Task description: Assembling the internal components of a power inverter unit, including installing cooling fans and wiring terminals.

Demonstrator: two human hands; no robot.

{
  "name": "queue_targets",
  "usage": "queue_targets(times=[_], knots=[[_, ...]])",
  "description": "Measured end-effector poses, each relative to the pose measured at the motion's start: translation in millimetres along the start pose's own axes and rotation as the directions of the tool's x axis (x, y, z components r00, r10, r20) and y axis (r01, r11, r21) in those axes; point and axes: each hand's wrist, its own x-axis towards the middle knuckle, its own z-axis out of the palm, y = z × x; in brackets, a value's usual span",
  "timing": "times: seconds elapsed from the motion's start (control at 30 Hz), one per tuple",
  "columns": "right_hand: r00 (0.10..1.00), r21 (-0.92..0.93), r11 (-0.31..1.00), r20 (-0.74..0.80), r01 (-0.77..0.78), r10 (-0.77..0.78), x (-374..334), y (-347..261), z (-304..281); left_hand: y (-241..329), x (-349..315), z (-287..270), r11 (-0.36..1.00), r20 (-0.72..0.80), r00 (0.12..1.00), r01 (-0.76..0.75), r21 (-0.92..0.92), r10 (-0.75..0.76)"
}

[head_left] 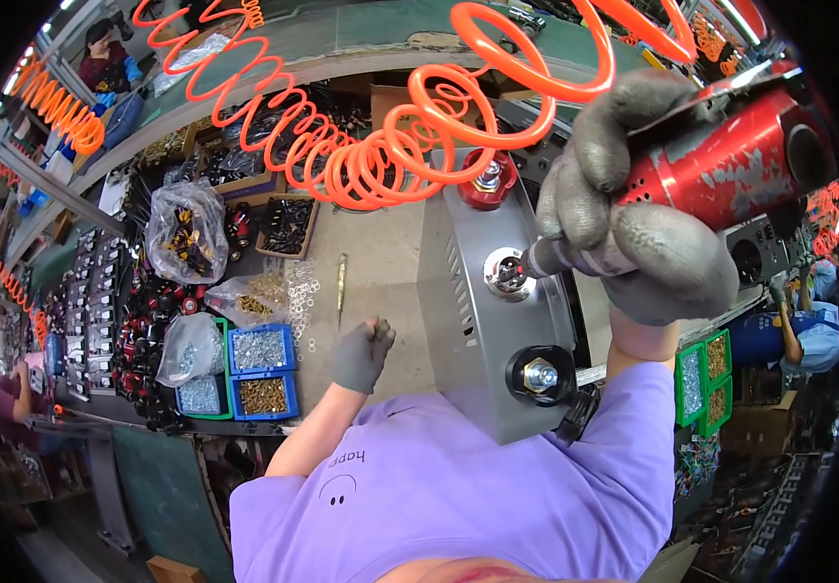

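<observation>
red power driver clasped in right hand's grip, tip held at grey housing's round socket, left hand half-curled left of housing, contents cannot be told

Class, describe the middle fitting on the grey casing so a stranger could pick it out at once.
Find the grey metal casing in front of the purple shirt. On its face, go to the middle fitting of three in a row, between the red fitting and the black fitting. It alone has a pale, silvery rim, with the red power tool aimed at it.
</observation>
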Motion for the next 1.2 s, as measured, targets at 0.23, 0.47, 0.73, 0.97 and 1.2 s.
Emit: queue_targets(times=[0.23, 0.47, 0.73, 0.97, 1.2], knots=[[0.999, -0.002, 0.999, 0.028, -0.045, 0.045, 0.2, 17.9, -12.0, 41.2, -14.2, 35.6, 0.750, -0.051, 0.919, 0.286, -0.596, -0.391], [0.996, 0.002, 0.997, -0.028, -0.080, 0.080, -1.6, 18.6, -5.0, 56.8, -16.1, 42.3, 0.851, -0.040, 0.944, 0.275, -0.447, -0.326], [0.997, -0.150, 0.987, 0.021, -0.064, 0.068, 3.5, 20.7, -6.8, 48.3, -11.4, 32.8, 0.885, -0.009, 0.941, 0.316, -0.342, -0.339], [0.999, -0.228, 0.974, 0.039, 0.013, -0.004, 2.9, 31.1, 1.7, 63.0, -0.6, 42.9, 0.921, -0.046, 0.977, 0.183, -0.343, -0.211], [0.995, -0.121, 0.988, -0.046, -0.094, 0.089, 0.6, 27.5, 0.9, 81.4, 7.4, 48.7, 0.925, -0.045, 0.973, 0.199, -0.325, -0.225]])
